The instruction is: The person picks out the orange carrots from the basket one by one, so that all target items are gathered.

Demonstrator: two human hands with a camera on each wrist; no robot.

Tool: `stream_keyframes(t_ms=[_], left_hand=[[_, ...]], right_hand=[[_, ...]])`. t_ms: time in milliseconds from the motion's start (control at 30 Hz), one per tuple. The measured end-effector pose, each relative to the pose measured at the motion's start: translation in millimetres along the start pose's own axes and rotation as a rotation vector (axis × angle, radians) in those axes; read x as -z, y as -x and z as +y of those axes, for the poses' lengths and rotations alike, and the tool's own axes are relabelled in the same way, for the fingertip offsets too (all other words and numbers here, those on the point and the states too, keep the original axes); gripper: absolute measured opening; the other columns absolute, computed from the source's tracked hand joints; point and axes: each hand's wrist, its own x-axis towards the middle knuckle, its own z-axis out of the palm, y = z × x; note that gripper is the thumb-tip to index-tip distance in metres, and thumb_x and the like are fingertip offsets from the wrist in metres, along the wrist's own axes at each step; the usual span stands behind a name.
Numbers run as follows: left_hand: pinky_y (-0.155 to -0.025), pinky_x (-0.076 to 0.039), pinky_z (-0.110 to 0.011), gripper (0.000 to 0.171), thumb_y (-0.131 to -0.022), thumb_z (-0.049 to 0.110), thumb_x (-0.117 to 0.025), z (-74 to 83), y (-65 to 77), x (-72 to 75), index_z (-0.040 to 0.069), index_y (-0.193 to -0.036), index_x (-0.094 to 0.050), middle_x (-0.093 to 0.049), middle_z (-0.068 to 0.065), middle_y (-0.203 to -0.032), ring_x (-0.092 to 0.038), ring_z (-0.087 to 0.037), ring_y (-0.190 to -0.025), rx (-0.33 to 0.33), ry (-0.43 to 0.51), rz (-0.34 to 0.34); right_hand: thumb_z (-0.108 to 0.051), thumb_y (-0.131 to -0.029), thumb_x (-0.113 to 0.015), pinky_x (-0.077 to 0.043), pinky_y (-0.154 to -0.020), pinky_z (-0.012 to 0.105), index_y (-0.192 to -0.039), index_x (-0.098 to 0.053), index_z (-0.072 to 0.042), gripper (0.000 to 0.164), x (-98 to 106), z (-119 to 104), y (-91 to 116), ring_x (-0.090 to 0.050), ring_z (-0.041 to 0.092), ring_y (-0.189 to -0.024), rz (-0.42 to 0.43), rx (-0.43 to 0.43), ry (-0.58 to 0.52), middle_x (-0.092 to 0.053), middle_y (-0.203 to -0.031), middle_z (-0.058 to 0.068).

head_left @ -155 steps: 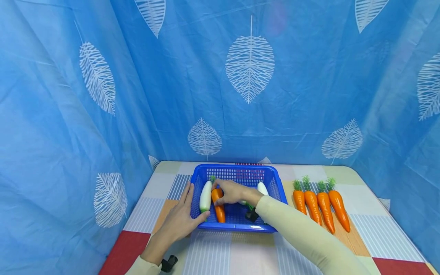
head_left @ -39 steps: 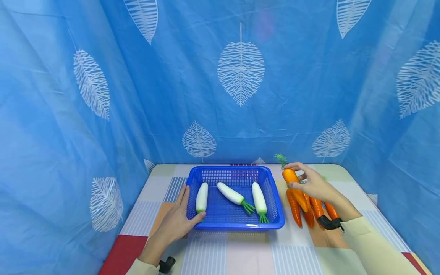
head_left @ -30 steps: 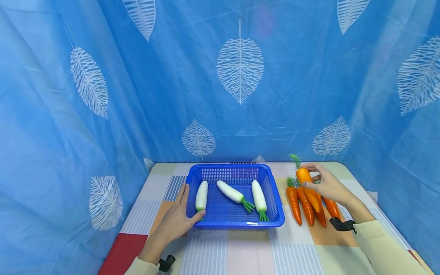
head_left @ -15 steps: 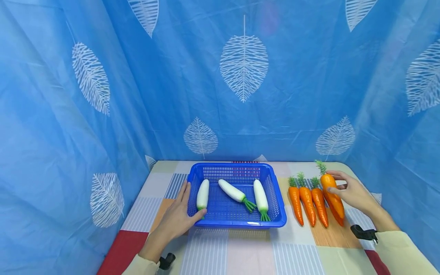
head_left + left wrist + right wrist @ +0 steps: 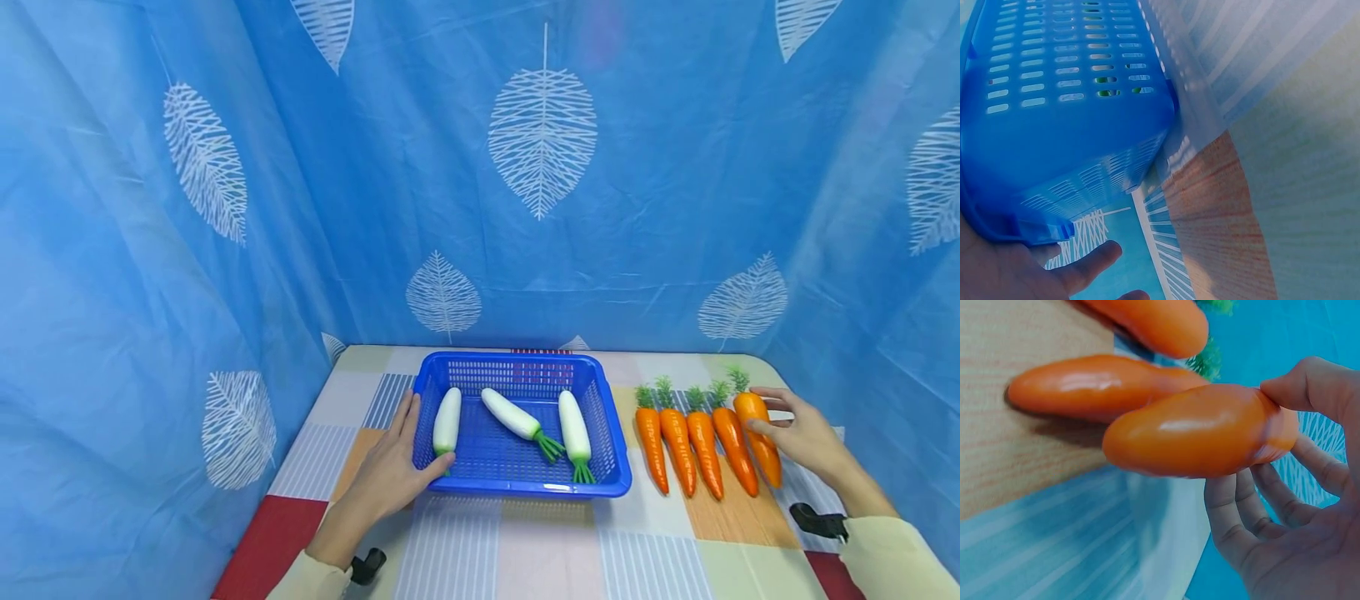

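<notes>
At the right end of a row of orange carrots, my right hand (image 5: pixel 806 433) pinches a carrot (image 5: pixel 757 437) near its leafy top, thumb on one side and fingers on the other. In the right wrist view this carrot (image 5: pixel 1197 431) stands a little above the tablecloth, close beside a neighbouring carrot (image 5: pixel 1097 387). Several more carrots (image 5: pixel 677 450) lie side by side, green tops away from me. My left hand (image 5: pixel 386 471) rests at the left side of a blue plastic basket (image 5: pixel 525 487), fingers straight along it, thumb over the front left corner. From the left wrist, its fingers (image 5: pixel 1088 269) extend past the rim.
Inside the basket lie three white radishes with green stems: a left one (image 5: pixel 447 421), a slanted middle one (image 5: pixel 513 414) and a right one (image 5: pixel 573 429). A patchwork tablecloth (image 5: pixel 540 550) covers the table. Blue leaf-print curtains (image 5: pixel 637 208) close off the back and sides.
A carrot has left the basket. My right hand has carried it right, over the row, and lowered it beside the rightmost carrot. The left hand has stayed at the basket.
</notes>
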Motion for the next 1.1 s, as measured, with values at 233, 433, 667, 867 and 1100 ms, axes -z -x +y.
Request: stream_keyframes(t_ms=[233, 433, 667, 867, 1100], left_hand=[[-0.126, -0.049, -0.083, 0.12, -0.106, 0.068, -0.073, -0.2, -0.3, -1.3, 0.012, -0.189, -0.007, 0.0, -0.014, -0.199, -0.042, -0.059, -0.171, -0.001, 0.003, 0.003], [-0.126, -0.049, -0.082, 0.12, -0.106, 0.067, -0.074, 0.2, 0.4, -1.0, 0.011, -0.189, -0.008, -0.001, -0.014, -0.199, -0.041, -0.058, -0.171, -0.005, 0.005, 0.004], [-0.124, -0.051, -0.082, 0.12, -0.106, 0.069, -0.073, -0.1, -1.0, -1.3, 0.012, -0.189, -0.007, 0.0, -0.013, -0.2, -0.042, -0.059, -0.171, -0.001, 0.003, 0.001], [-0.125, -0.05, -0.083, 0.12, -0.106, 0.068, -0.073, 0.8, -1.0, -1.0, 0.012, -0.189, -0.007, -0.001, -0.013, -0.2, -0.042, -0.059, -0.171, 0.006, 0.002, -0.004], [-0.125, -0.049, -0.084, 0.121, -0.105, 0.069, -0.073, 1.0, -0.3, -1.7, 0.013, -0.189, -0.008, -0.001, -0.013, -0.2, -0.041, -0.059, -0.171, 0.007, 0.012, 0.003]], right_hand=[[-0.021, -0.116, -0.07, -0.072, -0.092, 0.067, -0.169, -0.037, 0.015, 0.072, 0.1, 14.5, -1.9, -0.061, 0.075, -0.127, -0.012, -0.033, -0.002, -0.044, -0.156, 0.056], [-0.021, -0.115, -0.07, -0.072, -0.094, 0.068, -0.169, -0.034, 0.015, 0.074, -1.1, 20.9, -1.9, -0.058, 0.076, -0.128, -0.032, -0.053, -0.006, -0.041, -0.156, 0.057], [-0.021, -0.114, -0.071, -0.071, -0.094, 0.069, -0.169, -0.035, 0.015, 0.075, -5.2, 29.3, -1.3, -0.058, 0.076, -0.128, -0.039, -0.068, 0.004, -0.041, -0.157, 0.057], [-0.015, -0.113, -0.071, -0.07, -0.096, 0.07, -0.167, -0.037, 0.016, 0.072, -7.5, 34.0, -2.3, -0.058, 0.077, -0.127, -0.043, -0.06, 0.01, -0.041, -0.155, 0.058], [-0.014, -0.11, -0.074, -0.068, -0.1, 0.074, -0.164, -0.04, 0.017, 0.071, -11.5, 38.2, -3.4, -0.056, 0.077, -0.131, -0.051, -0.047, 0.035, -0.046, -0.154, 0.057]])
